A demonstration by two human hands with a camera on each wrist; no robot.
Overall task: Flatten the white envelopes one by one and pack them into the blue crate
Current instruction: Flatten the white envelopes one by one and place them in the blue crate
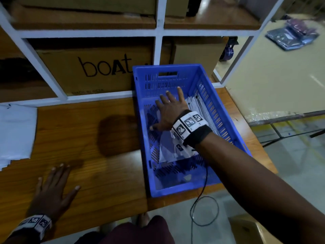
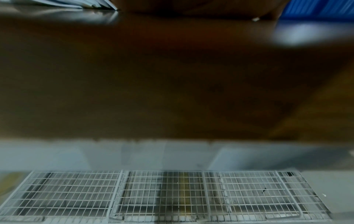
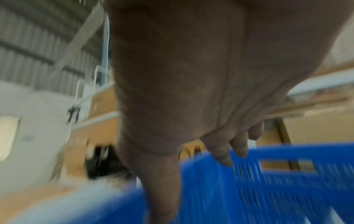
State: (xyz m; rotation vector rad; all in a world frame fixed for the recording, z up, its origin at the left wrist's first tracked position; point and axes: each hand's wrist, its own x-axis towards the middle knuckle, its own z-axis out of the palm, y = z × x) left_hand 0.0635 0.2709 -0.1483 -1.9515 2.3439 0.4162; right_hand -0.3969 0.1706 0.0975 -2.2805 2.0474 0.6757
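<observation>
1. Blue crate point(image 1: 226, 120): slotted plastic, on the right part of the wooden bench point(image 1: 109, 173), far end close against the white shelf frame point(image 1: 159, 50); near end at the bench's front edge.
2. White envelopes in crate point(image 1: 168, 150): lying on the crate floor, with more leaning along the right wall; exact count not clear.
3. Right hand point(image 1: 168, 113): reaching into the crate, palm down, fingers straight and spread over the envelopes; contact with the top envelope not certain from the head view. Right wrist view blurred, showing palm and straight fingers point(image 3: 222, 153) above the blue wall.
4. Left hand point(image 1: 54, 187): flat on the bench, well left of the crate, fingers spread, holding nothing.
5. Stack of white envelopes point(image 1: 15, 131): at the bench's left edge, apart from both hands.
6. Cardboard box marked "boAt" point(image 1: 95, 67): on the shelf behind the bench, left of the crate.
7. Black cable point(image 1: 204, 205): looping down off the bench front below the crate.
8. Marker bands point(image 1: 188, 124): one on each wrist.
</observation>
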